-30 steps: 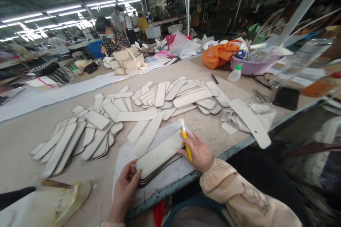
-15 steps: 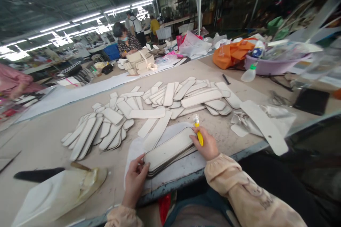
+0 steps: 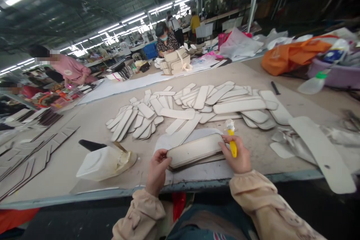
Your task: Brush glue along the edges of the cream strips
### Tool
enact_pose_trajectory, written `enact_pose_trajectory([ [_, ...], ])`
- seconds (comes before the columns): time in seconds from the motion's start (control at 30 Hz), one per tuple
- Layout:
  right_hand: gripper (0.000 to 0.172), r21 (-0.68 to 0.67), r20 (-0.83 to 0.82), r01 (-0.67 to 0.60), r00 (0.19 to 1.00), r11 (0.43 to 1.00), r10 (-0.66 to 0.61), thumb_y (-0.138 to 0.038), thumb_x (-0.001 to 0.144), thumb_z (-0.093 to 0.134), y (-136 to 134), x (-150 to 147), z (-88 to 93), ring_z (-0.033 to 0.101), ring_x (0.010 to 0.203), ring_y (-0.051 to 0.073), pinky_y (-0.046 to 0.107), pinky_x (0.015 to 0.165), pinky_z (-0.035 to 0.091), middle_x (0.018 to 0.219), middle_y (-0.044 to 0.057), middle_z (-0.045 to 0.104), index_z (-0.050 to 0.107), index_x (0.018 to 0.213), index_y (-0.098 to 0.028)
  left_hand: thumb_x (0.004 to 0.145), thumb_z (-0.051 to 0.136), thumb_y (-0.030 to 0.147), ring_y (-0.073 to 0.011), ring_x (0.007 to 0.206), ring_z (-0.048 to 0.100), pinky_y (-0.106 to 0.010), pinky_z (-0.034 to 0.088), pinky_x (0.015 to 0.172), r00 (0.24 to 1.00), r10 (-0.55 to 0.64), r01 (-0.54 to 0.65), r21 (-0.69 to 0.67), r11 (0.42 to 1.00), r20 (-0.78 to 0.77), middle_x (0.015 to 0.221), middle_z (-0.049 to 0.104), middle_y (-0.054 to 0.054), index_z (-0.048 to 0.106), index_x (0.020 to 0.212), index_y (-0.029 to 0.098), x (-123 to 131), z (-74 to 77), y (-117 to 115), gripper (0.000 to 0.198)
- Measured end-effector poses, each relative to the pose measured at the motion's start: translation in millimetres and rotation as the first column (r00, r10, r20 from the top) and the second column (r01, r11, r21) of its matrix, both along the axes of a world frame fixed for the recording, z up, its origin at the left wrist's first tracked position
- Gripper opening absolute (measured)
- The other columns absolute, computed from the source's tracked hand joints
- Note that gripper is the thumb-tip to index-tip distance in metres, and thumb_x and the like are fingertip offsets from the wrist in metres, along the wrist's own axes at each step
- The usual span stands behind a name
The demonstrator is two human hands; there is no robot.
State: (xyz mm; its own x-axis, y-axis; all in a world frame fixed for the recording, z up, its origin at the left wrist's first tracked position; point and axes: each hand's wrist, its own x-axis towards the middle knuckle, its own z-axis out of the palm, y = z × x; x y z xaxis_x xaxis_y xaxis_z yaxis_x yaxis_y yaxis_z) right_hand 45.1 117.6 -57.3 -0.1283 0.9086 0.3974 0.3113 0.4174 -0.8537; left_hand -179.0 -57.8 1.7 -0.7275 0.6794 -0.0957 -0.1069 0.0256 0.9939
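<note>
My left hand (image 3: 156,170) is closed on the left end of a long off-white panel (image 3: 195,150) with rounded corners, thumb on top. The panel is the uppermost of a small stack on a white sheet (image 3: 166,142) by the table's front edge. At the stack's right end, my right hand (image 3: 238,155) touches the panel with thumb and fingers. That same hand grips a yellow-handled brush (image 3: 233,145), its whitish, coated tip pointing up and away from me. Just beyond lies a heap of similar loose panels (image 3: 146,110).
Left of me lies a cut-open white jug (image 3: 98,163) with a dark handle. A long panel (image 3: 323,153) overhangs the front edge at right. Farther back are an orange bag (image 3: 292,56), a purple basin (image 3: 323,71) and a squeeze bottle (image 3: 313,84). Co-workers stand across the table.
The camera view has swung left, bringing more of the table's left side and a person in pink into sight. Both hands keep their places at the stack's ends.
</note>
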Motion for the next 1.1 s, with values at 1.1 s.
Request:
enact_pose_trajectory([
  [1.1, 0.022, 0.03, -0.323, 0.065, 0.945, 0.997, -0.052, -0.036, 0.081, 0.067, 86, 84, 75.2, 0.068, 0.079, 0.019, 0.033, 0.073, 0.057, 0.091, 0.004, 0.069, 0.051, 0.092, -0.024, 0.075, 0.066, 0.021, -0.0259, 0.103, 0.066, -0.04, 0.058, 0.086, 0.965, -0.07, 0.047, 0.097, 0.994, 0.253, 0.098, 0.071, -0.009, 0.064, 0.087, 0.02, 78, 47.5, 138, 0.012],
])
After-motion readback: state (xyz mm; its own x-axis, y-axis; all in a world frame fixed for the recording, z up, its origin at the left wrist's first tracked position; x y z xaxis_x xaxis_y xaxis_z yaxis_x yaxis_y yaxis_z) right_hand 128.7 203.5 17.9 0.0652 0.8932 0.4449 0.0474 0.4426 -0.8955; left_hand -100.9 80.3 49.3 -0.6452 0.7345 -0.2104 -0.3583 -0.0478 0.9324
